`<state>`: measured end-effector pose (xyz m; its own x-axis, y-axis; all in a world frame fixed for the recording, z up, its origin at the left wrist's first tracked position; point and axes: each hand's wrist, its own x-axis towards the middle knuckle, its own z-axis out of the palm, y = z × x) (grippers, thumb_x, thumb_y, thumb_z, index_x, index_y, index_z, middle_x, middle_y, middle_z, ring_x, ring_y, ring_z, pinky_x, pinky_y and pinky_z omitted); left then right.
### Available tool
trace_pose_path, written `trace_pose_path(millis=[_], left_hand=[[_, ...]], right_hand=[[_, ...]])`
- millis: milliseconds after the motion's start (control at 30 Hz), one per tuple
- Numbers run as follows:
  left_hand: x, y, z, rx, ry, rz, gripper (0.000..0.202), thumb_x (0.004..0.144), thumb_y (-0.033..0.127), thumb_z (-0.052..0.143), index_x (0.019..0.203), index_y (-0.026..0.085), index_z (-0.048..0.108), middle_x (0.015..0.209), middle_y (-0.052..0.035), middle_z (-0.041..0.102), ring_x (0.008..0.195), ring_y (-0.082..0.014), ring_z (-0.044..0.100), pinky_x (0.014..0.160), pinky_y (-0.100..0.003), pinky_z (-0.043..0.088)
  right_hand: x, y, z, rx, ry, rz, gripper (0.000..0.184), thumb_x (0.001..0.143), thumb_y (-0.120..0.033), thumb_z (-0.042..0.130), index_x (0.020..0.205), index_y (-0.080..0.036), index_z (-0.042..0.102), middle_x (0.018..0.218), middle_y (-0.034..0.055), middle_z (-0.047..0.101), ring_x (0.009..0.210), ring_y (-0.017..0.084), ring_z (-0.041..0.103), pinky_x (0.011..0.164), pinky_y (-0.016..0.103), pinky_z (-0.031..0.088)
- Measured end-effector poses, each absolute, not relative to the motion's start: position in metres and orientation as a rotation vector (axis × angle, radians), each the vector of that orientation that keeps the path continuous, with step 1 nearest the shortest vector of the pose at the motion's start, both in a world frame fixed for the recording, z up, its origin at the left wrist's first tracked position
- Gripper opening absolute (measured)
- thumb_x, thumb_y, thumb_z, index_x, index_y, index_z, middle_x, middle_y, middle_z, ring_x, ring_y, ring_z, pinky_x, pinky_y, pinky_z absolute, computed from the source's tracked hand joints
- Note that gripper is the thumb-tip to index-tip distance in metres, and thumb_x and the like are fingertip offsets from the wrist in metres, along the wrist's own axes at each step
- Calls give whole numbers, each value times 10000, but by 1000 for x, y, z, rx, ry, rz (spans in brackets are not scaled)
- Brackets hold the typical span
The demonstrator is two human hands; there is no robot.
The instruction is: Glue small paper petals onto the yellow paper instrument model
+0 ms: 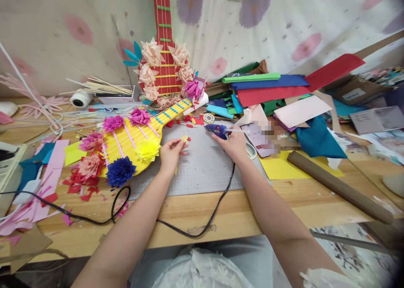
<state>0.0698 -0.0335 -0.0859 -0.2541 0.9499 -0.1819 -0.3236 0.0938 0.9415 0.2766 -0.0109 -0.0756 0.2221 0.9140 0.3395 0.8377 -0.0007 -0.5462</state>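
Observation:
My left hand (171, 153) is over the grey cutting mat (202, 170), fingers pinched on a small yellow paper piece (184, 138). My right hand (232, 144) grips a blue glue gun (216, 130), its nozzle pointing left toward the yellow piece. The gun's black cord (202, 225) trails over the table's front edge. Just left of my left hand lies a yellow paper guitar (132, 142) decorated with pink, yellow and blue paper flowers.
A red paper guitar (164, 48) with peach flowers leans on the floral cloth at the back. Stacked coloured paper sheets (271, 90) fill the back right. A brown cardboard tube (339, 187) lies at right. Pink and red paper scraps (75, 182) and wooden sticks (101, 86) are at left.

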Motion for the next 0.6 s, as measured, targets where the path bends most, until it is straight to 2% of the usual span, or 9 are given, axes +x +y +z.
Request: trace_pose_path(millis=[67, 133, 200, 333, 467, 600], left_hand=[[72, -35, -82, 630, 1202, 1419, 136, 668, 185, 657, 771, 131, 587, 761, -56, 685, 706, -147, 669, 488, -195, 492], [73, -37, -78, 548, 1172, 1401, 102, 693, 158, 635, 776, 134, 581, 772, -55, 689, 715, -136, 669, 500, -185, 494], [73, -39, -75, 479, 1138, 1377, 75, 716, 140, 615, 780, 137, 577, 780, -54, 690, 725, -127, 667, 516, -178, 495], [73, -42, -72, 380, 1078, 1318, 70, 730, 140, 605, 788, 149, 568, 779, -28, 677, 669, -97, 650, 481, -156, 462], [73, -43, -71, 322, 1079, 1311, 86, 717, 154, 616, 783, 158, 561, 678, 21, 621, 504, -38, 559, 397, -124, 367], [73, -43, -69, 302, 1068, 1345, 132, 671, 134, 651, 771, 155, 568, 605, 51, 553, 437, -13, 469, 365, -123, 299]], right_hand=[[278, -23, -64, -1943, -1708, 128, 413, 634, -565, 637, 741, -189, 504, 829, 107, 590, 852, 265, 555, 706, 350, 396], [275, -33, -56, -2010, -1846, 297, 359, 652, -527, 634, 646, -208, 469, 682, 55, 566, 737, 229, 557, 641, 319, 374], [265, -39, -55, -1907, -1943, 546, 328, 676, -501, 617, 626, -213, 468, 610, 16, 546, 643, 183, 536, 592, 290, 353], [228, -35, -64, -1452, -1773, 958, 275, 702, -470, 567, 713, -198, 529, 714, 7, 589, 635, 125, 515, 598, 262, 379], [191, -24, -70, -1322, -1381, 1324, 302, 639, -462, 594, 744, -185, 537, 704, -12, 567, 550, 83, 457, 518, 226, 363], [169, -21, -70, -1248, -1152, 1453, 258, 600, -389, 625, 715, -177, 533, 681, -35, 541, 538, 58, 445, 500, 195, 352]])
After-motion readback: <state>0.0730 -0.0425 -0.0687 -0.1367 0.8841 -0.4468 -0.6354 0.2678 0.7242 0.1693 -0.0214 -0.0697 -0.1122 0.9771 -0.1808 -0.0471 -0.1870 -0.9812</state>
